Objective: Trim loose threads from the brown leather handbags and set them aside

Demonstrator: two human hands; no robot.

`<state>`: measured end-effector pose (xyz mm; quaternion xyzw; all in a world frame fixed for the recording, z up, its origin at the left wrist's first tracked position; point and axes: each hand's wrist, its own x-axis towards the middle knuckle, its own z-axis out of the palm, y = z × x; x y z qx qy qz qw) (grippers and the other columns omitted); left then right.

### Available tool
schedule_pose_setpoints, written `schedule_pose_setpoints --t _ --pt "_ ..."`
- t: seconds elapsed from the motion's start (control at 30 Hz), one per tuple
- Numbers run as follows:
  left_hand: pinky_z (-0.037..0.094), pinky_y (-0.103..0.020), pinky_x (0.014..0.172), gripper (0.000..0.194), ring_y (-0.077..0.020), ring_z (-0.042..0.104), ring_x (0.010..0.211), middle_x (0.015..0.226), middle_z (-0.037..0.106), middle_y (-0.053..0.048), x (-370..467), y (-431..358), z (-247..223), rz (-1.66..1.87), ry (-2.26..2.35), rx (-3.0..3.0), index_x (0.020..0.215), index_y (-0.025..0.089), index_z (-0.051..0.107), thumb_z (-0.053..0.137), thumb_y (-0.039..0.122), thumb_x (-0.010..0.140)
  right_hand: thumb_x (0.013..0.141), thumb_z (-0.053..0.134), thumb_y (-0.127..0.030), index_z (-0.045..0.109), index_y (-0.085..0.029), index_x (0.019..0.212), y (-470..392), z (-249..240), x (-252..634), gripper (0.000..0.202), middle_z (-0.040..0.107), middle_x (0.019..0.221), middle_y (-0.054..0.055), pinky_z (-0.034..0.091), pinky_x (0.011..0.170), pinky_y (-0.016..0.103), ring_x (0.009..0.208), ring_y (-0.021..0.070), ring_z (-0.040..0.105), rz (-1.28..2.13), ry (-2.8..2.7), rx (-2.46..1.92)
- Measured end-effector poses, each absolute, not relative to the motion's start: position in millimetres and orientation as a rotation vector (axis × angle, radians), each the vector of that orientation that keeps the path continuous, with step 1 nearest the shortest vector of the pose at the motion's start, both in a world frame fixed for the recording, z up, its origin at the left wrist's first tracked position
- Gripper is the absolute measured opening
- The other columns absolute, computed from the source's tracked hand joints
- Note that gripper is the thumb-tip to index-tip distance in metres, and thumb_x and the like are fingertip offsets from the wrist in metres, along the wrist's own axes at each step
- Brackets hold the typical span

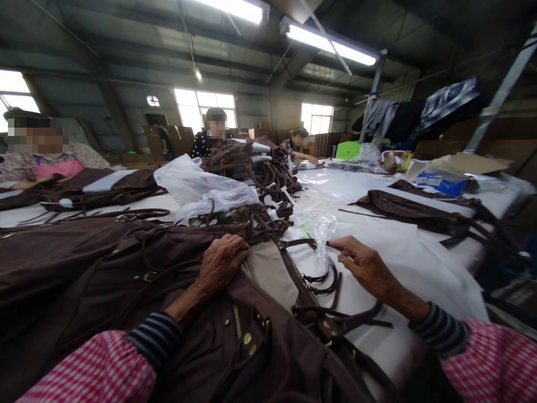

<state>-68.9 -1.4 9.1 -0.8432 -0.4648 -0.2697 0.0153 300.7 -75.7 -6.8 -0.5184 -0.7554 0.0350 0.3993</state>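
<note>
A large dark brown bag (197, 330) with brass-coloured studs and a zip lies under my arms. Its opening shows a beige lining (272, 274). My left hand (222, 260) has curled fingers gripping the bag's edge beside that lining. On the right, my right hand (367, 268) pinches a thin brown strap (304, 242) that runs from the bag's rim. Clear crinkled plastic (324, 238) hangs next to those fingertips. Below it, looped brown cords (327, 288) rest on the white sheet. Another strap (356, 320) curves over the bag's right side.
A pile of brown bags (251, 162) stands ahead, with white plastic (201, 182) beside it. Another brown bag (415, 210) lies to the right on the white-covered table (403, 246). A co-worker (46, 145) sits at the left; others are across the table.
</note>
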Motion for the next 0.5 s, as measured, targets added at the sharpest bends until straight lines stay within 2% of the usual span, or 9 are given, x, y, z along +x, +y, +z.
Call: schedule_pose_setpoints --t 0.1,0.17,0.23,0.33,0.5 --pt "0.039 -0.034 0.083 0.017 -0.0216 0.058 0.093 0.095 0.067 -0.003 -68.2 -2.5 11.4 -0.834 -1.457 -2.634 0.092 0.022 0.067 0.055 0.034 0.096 0.088 0.044 -0.004 0.063 -0.025 0.125 -65.0 -10.9 291.8 0.047 0.061 0.132 0.009 0.058 0.093 0.036 0.113 0.0215 0.065 -0.148 -2.13 -1.281" --pt "0.039 -0.034 0.083 0.017 -0.0214 0.058 0.093 0.095 0.067 -0.003 -68.2 -2.8 11.9 -0.834 -1.457 -2.64 0.092 0.022 0.067 0.055 0.033 0.096 0.087 0.042 0.0 0.063 -0.026 0.128 -58.4 -13.1 285.9 0.053 0.056 0.141 0.01 0.057 0.096 0.037 0.123 0.0236 0.06 -0.293 -2.272 -1.289" --pt "0.039 -0.033 0.083 0.017 -0.0213 0.058 0.093 0.096 0.067 -0.003 -68.6 -2.6 11.4 -0.844 -1.453 -2.642 0.092 0.022 0.067 0.055 0.033 0.096 0.086 0.044 0.002 0.066 -0.025 0.124 -53.5 -14.6 281.8 0.051 0.058 0.14 0.01 0.058 0.096 0.039 0.122 0.0249 0.061 -0.385 -2.402 -1.261" --pt "0.038 -0.033 0.083 0.016 -0.0214 0.058 0.094 0.096 0.067 -0.003 -69.6 -2.2 10.1 -0.855 -1.447 -2.644 0.093 0.023 0.067 0.055 0.033 0.096 0.085 0.046 0.004 0.07 -0.02 0.109 -50.2 -16.5 280.8 0.042 0.067 0.128 0.011 0.059 0.092 0.039 0.113 0.0254 0.066 -0.426 -2.466 -1.227" --pt "0.038 -0.034 0.082 0.016 -0.0215 0.058 0.093 0.094 0.066 -0.003 -69.6 -4.2 11.1 -0.843 -1.47 -2.644 0.091 0.022 0.067 0.055 0.032 0.095 0.078 0.038 0.01 0.069 -0.019 0.106 -53.4 -19.3 289.8 0.05 0.07 0.124 0.009 0.059 0.093 0.037 0.113 0.0234 0.068 -0.405 -2.282 -1.162"
